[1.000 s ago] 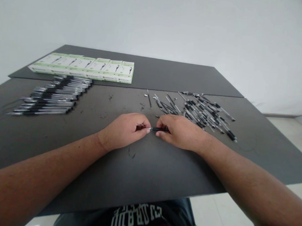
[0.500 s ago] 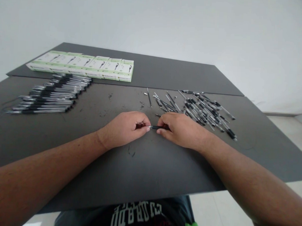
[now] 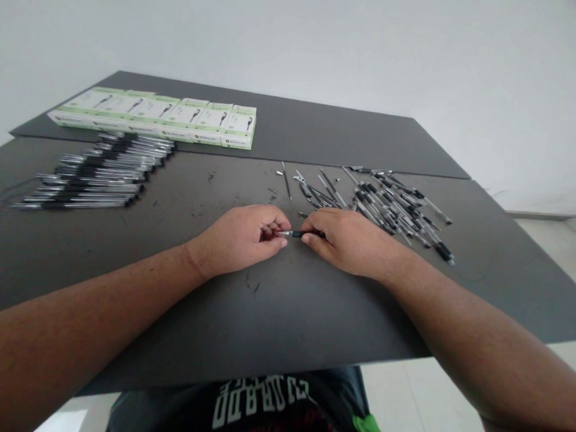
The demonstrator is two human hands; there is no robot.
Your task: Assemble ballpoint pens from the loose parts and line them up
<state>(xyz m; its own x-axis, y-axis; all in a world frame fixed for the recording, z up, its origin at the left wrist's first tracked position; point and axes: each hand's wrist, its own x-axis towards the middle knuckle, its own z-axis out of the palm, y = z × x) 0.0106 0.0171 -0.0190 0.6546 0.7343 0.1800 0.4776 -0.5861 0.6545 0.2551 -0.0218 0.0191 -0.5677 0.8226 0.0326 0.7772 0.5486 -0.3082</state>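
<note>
While resting on the table [image 3: 283,318], left hand [image 3: 242,238] and right hand [image 3: 351,241] meet, both pinching one pen [image 3: 299,234], loose pens [image 3: 393,208] just beyond

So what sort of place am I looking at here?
Probably a small assembly or packing workstation, not a home desk. A bare dark table holds a neat row of pens, a loose heap of pen parts and a line of white-and-green boxes, and both hands grip one pen.
</note>
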